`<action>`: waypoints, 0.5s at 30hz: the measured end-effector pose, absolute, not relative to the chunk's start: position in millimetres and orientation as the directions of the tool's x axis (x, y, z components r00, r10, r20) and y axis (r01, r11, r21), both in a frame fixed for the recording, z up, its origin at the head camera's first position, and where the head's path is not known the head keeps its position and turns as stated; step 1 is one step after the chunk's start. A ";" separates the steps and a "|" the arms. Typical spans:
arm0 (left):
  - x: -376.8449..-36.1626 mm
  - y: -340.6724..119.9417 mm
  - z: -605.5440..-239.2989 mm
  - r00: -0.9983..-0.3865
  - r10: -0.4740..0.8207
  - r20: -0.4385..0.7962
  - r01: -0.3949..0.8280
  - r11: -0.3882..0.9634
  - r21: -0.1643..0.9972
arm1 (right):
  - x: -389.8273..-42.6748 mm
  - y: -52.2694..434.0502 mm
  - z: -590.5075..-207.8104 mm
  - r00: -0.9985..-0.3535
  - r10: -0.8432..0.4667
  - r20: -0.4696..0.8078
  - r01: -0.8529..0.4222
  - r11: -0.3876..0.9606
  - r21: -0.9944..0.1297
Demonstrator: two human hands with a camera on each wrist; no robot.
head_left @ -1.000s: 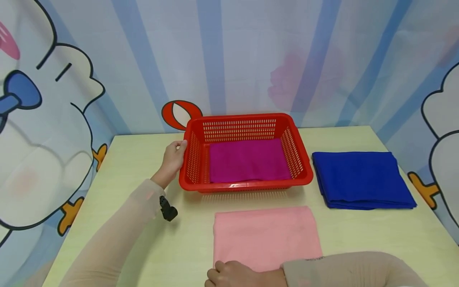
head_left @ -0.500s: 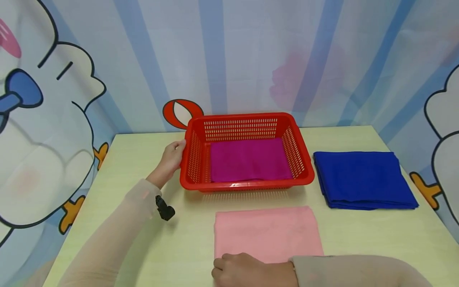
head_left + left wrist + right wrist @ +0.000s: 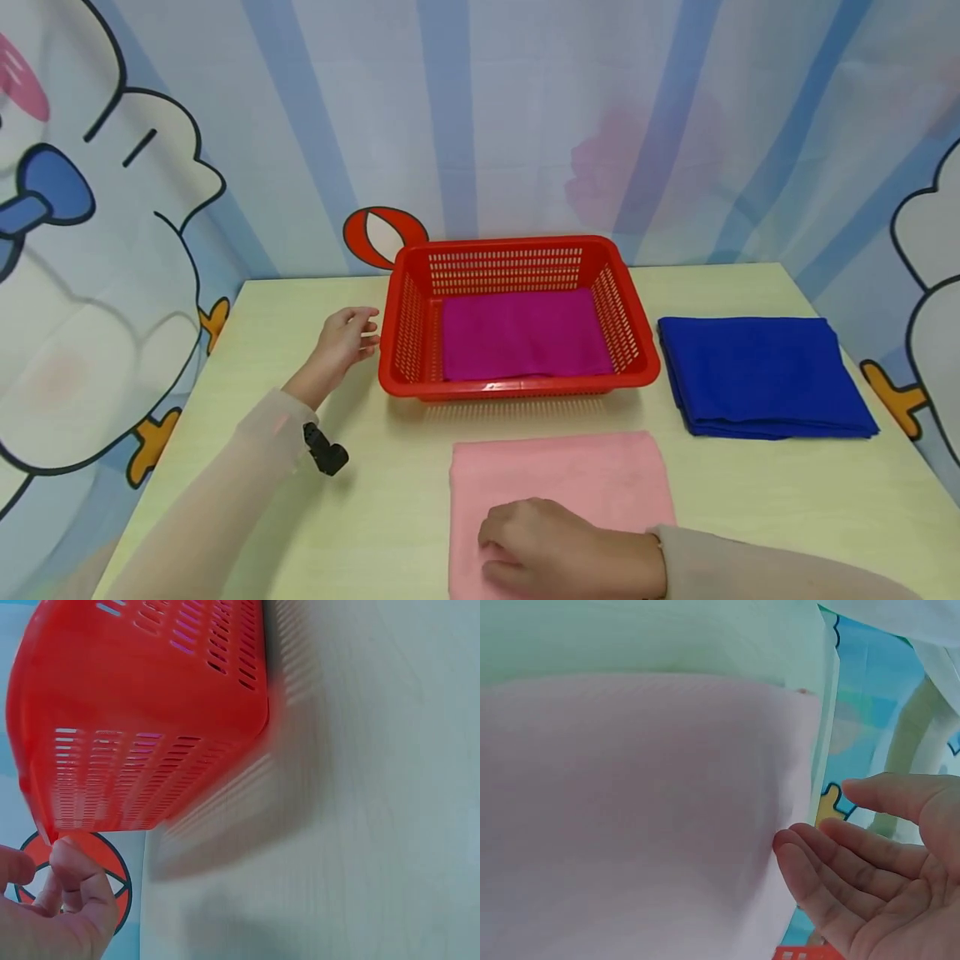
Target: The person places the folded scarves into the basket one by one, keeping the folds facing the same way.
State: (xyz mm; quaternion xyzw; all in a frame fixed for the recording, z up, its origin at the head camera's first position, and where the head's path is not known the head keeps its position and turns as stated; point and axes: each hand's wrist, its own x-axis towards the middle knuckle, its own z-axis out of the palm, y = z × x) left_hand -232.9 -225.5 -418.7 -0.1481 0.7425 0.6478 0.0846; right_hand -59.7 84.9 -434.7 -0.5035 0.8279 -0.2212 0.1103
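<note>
A red plastic basket (image 3: 510, 388) with slotted walls stands at the back middle of the table. Inside it lies a folded magenta cloth (image 3: 527, 335). My left hand (image 3: 337, 343) is just left of the basket, fingers loosely bent and holding nothing; in the left wrist view the fingertips sit right by the basket's rim (image 3: 34, 802). A folded pink cloth (image 3: 562, 467) lies in front of the basket. Over its near part is my right hand (image 3: 543, 546), thumb and fingers apart with nothing between them, as the right wrist view shows (image 3: 885, 877).
A folded blue cloth (image 3: 765, 375) lies on the right side of the pale table (image 3: 375, 517). A curtain with cartoon prints (image 3: 525, 125) rises behind the table's back edge. A small black device (image 3: 325, 450) is strapped to the left wrist.
My left hand has let go of the basket's left rim and drawn back slightly left and down. My right hand has come off the pink cloth's near left part, moving up and right.
</note>
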 end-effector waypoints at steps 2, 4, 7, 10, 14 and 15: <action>-229.4 -228.0 -418.4 -0.937 -0.120 -0.328 -0.341 0.112 0.933 | -61.2 89.9 -435.8 -0.493 -0.868 0.059 -0.763 0.399 -0.508; -225.8 -230.6 -418.1 -0.934 -0.123 -0.336 -0.349 0.108 0.931 | -62.8 95.0 -435.9 -0.519 -0.852 0.065 -0.733 0.405 -0.546; -221.2 -234.7 -418.8 -0.929 -0.127 -0.347 -0.360 0.106 0.927 | -65.7 103.2 -434.6 -0.563 -0.824 0.058 -0.678 0.420 -0.603; -216.2 -239.3 -420.4 -0.927 -0.127 -0.354 -0.368 0.104 0.924 | -68.4 112.9 -434.0 -0.606 -0.794 0.042 -0.612 0.432 -0.662; -208.3 -245.0 -421.6 -0.925 -0.127 -0.359 -0.372 0.107 0.922 | -72.3 127.0 -436.3 -0.660 -0.748 0.063 -0.553 0.428 -0.715; -206.5 -246.4 -421.8 -0.923 -0.127 -0.362 -0.376 0.108 0.920 | -73.5 130.6 -436.6 -0.673 -0.736 0.077 -0.549 0.427 -0.719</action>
